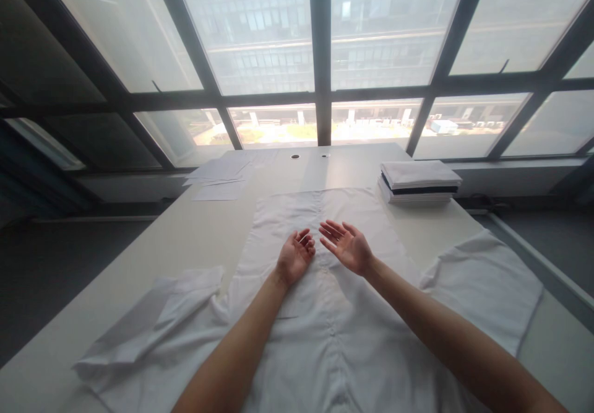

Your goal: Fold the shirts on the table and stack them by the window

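A white short-sleeved shirt (297,339) lies spread on the table, its button front running down the middle and its hem toward the window. One sleeve (162,332) reaches out to the left with folds in it; the other sleeve (487,283) fans out to the right. Over the shirt's middle is my left hand (297,255), palm turned up and inward, fingers loosely curled and apart. Close beside it, my right hand (346,246) has its palm up and fingers stretched out. Neither hand holds anything, and the two do not touch.
On the white table (208,233), a stack of folded garments (420,181), white with a dark layer, stands at the right. Several sheets of paper (223,174) lie at the far left. Two cable holes (295,156) sit near the far edge. Large windows (260,35) rise behind.
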`<state>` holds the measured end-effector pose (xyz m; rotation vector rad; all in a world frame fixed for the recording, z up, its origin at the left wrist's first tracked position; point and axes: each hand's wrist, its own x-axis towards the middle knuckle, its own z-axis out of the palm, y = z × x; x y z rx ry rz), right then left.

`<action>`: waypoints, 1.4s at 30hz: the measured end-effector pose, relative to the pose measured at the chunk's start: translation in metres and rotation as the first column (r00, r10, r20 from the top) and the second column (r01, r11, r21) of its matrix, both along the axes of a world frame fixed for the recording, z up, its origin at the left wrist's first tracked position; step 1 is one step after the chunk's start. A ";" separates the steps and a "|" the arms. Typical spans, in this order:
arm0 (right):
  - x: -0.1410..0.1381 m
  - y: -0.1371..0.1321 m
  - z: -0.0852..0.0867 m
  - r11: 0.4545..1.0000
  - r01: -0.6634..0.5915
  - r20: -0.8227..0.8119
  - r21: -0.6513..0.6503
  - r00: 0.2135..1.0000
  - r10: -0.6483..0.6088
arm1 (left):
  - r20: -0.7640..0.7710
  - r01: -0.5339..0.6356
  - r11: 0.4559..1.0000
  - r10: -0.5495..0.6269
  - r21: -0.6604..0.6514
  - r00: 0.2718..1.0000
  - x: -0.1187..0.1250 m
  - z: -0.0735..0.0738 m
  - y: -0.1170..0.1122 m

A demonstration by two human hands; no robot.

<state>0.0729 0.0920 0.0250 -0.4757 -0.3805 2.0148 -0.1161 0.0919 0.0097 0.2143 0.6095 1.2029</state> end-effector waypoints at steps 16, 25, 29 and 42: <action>0.001 0.009 -0.031 0.981 -0.145 -0.126 -0.130 0.984 0.129 | -0.014 0.061 0.998 -0.061 0.007 0.998 0.001 -0.004 0.001; -0.001 0.008 -0.022 0.971 -0.077 -0.024 -0.225 0.997 0.074 | -0.329 0.209 0.974 -0.227 -0.090 0.917 -0.113 0.030 0.072; -0.002 0.008 -0.020 0.970 -0.072 -0.003 -0.232 0.997 0.074 | -0.425 -0.277 0.961 0.253 0.006 0.869 -0.147 0.049 0.121; -0.002 0.012 -0.029 0.972 -0.089 -0.041 -0.219 0.996 0.082 | -0.387 0.605 0.774 -0.624 -0.186 0.680 -0.053 0.029 0.116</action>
